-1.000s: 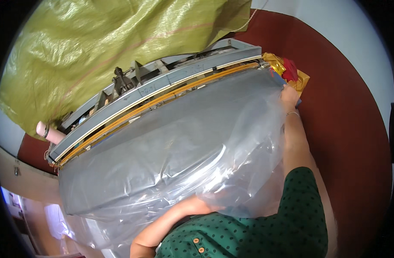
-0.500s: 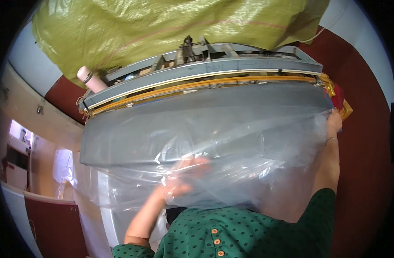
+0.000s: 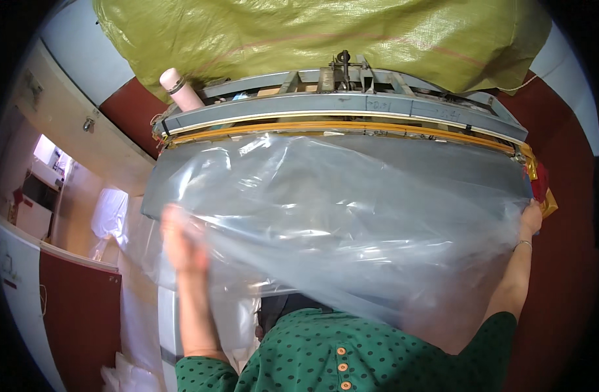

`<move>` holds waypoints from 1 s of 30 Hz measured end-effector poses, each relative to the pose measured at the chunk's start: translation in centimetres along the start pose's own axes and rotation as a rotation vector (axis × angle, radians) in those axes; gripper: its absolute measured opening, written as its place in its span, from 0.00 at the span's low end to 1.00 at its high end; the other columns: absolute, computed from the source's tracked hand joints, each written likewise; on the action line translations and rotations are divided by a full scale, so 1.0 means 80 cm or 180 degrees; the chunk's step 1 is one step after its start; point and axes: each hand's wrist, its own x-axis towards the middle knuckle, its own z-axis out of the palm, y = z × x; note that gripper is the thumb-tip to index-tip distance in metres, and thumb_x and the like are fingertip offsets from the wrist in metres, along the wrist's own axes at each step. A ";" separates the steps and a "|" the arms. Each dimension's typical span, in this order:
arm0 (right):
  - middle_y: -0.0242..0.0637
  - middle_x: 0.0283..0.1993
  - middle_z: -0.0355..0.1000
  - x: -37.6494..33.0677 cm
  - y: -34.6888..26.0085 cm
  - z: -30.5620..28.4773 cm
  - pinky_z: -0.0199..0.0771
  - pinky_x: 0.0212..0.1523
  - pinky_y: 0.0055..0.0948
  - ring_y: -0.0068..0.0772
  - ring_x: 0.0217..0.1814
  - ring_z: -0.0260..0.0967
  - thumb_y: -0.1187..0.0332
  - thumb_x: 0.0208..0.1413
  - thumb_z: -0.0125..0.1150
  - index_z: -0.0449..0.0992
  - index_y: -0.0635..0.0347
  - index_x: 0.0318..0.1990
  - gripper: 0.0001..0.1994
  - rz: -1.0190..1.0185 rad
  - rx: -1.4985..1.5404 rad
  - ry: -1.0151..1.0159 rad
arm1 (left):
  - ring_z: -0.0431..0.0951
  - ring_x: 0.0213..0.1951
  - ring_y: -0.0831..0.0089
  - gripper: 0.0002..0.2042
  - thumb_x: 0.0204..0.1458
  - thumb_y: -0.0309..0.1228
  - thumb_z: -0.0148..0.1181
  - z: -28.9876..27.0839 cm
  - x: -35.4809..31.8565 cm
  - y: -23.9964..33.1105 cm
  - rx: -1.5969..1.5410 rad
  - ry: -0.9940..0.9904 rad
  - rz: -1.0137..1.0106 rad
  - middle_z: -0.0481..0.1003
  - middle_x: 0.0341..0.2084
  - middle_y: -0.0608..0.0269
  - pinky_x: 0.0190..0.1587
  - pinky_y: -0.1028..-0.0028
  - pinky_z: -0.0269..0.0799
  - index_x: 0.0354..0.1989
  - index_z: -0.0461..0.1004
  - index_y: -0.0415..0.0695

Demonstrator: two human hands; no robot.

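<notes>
A large clear plastic sheet (image 3: 325,215) lies loosely over a long grey work surface (image 3: 456,163), wrinkled and shining, its near part hanging down in front of my body. At the right end of the surface, my right hand (image 3: 531,219) is closed on the sheet's edge. On the opposite side my left hand (image 3: 183,243) is at the sheet near the surface's left front corner. Motion smears its fingers, so their grip does not show.
Behind the surface runs a grey metal frame (image 3: 280,102) with orange strips (image 3: 351,125) along its front. A pink bottle (image 3: 182,91) leans at its left end. Yellow-green woven sheeting (image 3: 325,39) covers the back. To the left are a door (image 3: 83,108) and a red-brown panel (image 3: 77,313).
My left hand has moved left from the middle, and the sheet now reaches farther back over the surface's left and middle. My right hand stays at the right end. The view has shifted.
</notes>
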 end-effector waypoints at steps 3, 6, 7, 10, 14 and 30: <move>0.49 0.41 0.72 -0.001 -0.012 0.008 0.66 0.43 0.47 0.54 0.45 0.69 0.55 0.61 0.36 0.70 0.52 0.50 0.19 -0.0022 0.0203 -0.0052 | 0.69 0.30 0.77 0.10 0.58 0.37 0.47 -0.076 0.045 0.054 0.0840 0.0812 0.0360 0.68 0.28 0.69 0.33 0.78 0.67 0.39 0.69 0.45; 0.49 0.41 0.72 -0.005 -0.021 -0.002 0.66 0.42 0.47 0.53 0.45 0.69 0.55 0.61 0.35 0.69 0.50 0.52 0.19 0.0048 0.0396 -0.0229 | 0.70 0.36 0.75 0.14 0.58 0.40 0.44 -0.079 -0.014 0.011 -0.0286 0.0118 -0.0727 0.69 0.32 0.66 0.41 0.77 0.67 0.44 0.67 0.44; 0.49 0.41 0.72 -0.005 -0.018 0.000 0.66 0.43 0.47 0.53 0.45 0.69 0.55 0.61 0.35 0.69 0.50 0.52 0.19 0.0011 0.0335 -0.0165 | 0.69 0.41 0.72 0.16 0.58 0.42 0.44 -0.084 -0.052 -0.018 -0.1002 0.0300 -0.1306 0.68 0.38 0.64 0.44 0.74 0.66 0.47 0.65 0.44; 0.48 0.43 0.72 0.004 -0.015 0.008 0.66 0.43 0.46 0.53 0.46 0.68 0.56 0.62 0.35 0.69 0.49 0.53 0.19 -0.0015 0.0049 -0.0196 | 0.68 0.48 0.68 0.21 0.55 0.43 0.47 -0.100 -0.178 -0.109 0.0050 0.0608 -0.2211 0.66 0.48 0.61 0.49 0.67 0.67 0.54 0.61 0.46; 0.48 0.47 0.70 0.016 0.027 0.014 0.65 0.45 0.46 0.54 0.49 0.66 0.55 0.62 0.35 0.68 0.48 0.53 0.19 -0.0055 0.0039 -0.0027 | 0.68 0.41 0.73 0.15 0.56 0.44 0.49 -0.071 -0.068 -0.063 0.0154 0.2245 -0.1819 0.68 0.37 0.67 0.44 0.67 0.67 0.44 0.66 0.48; 0.46 0.47 0.70 0.013 0.008 0.014 0.65 0.48 0.46 0.53 0.51 0.65 0.50 0.60 0.34 0.70 0.48 0.50 0.21 0.0292 0.0055 -0.0252 | 0.66 0.52 0.59 0.15 0.53 0.32 0.51 0.019 0.107 0.039 0.4009 -0.2777 0.2393 0.69 0.49 0.54 0.52 0.66 0.61 0.47 0.69 0.40</move>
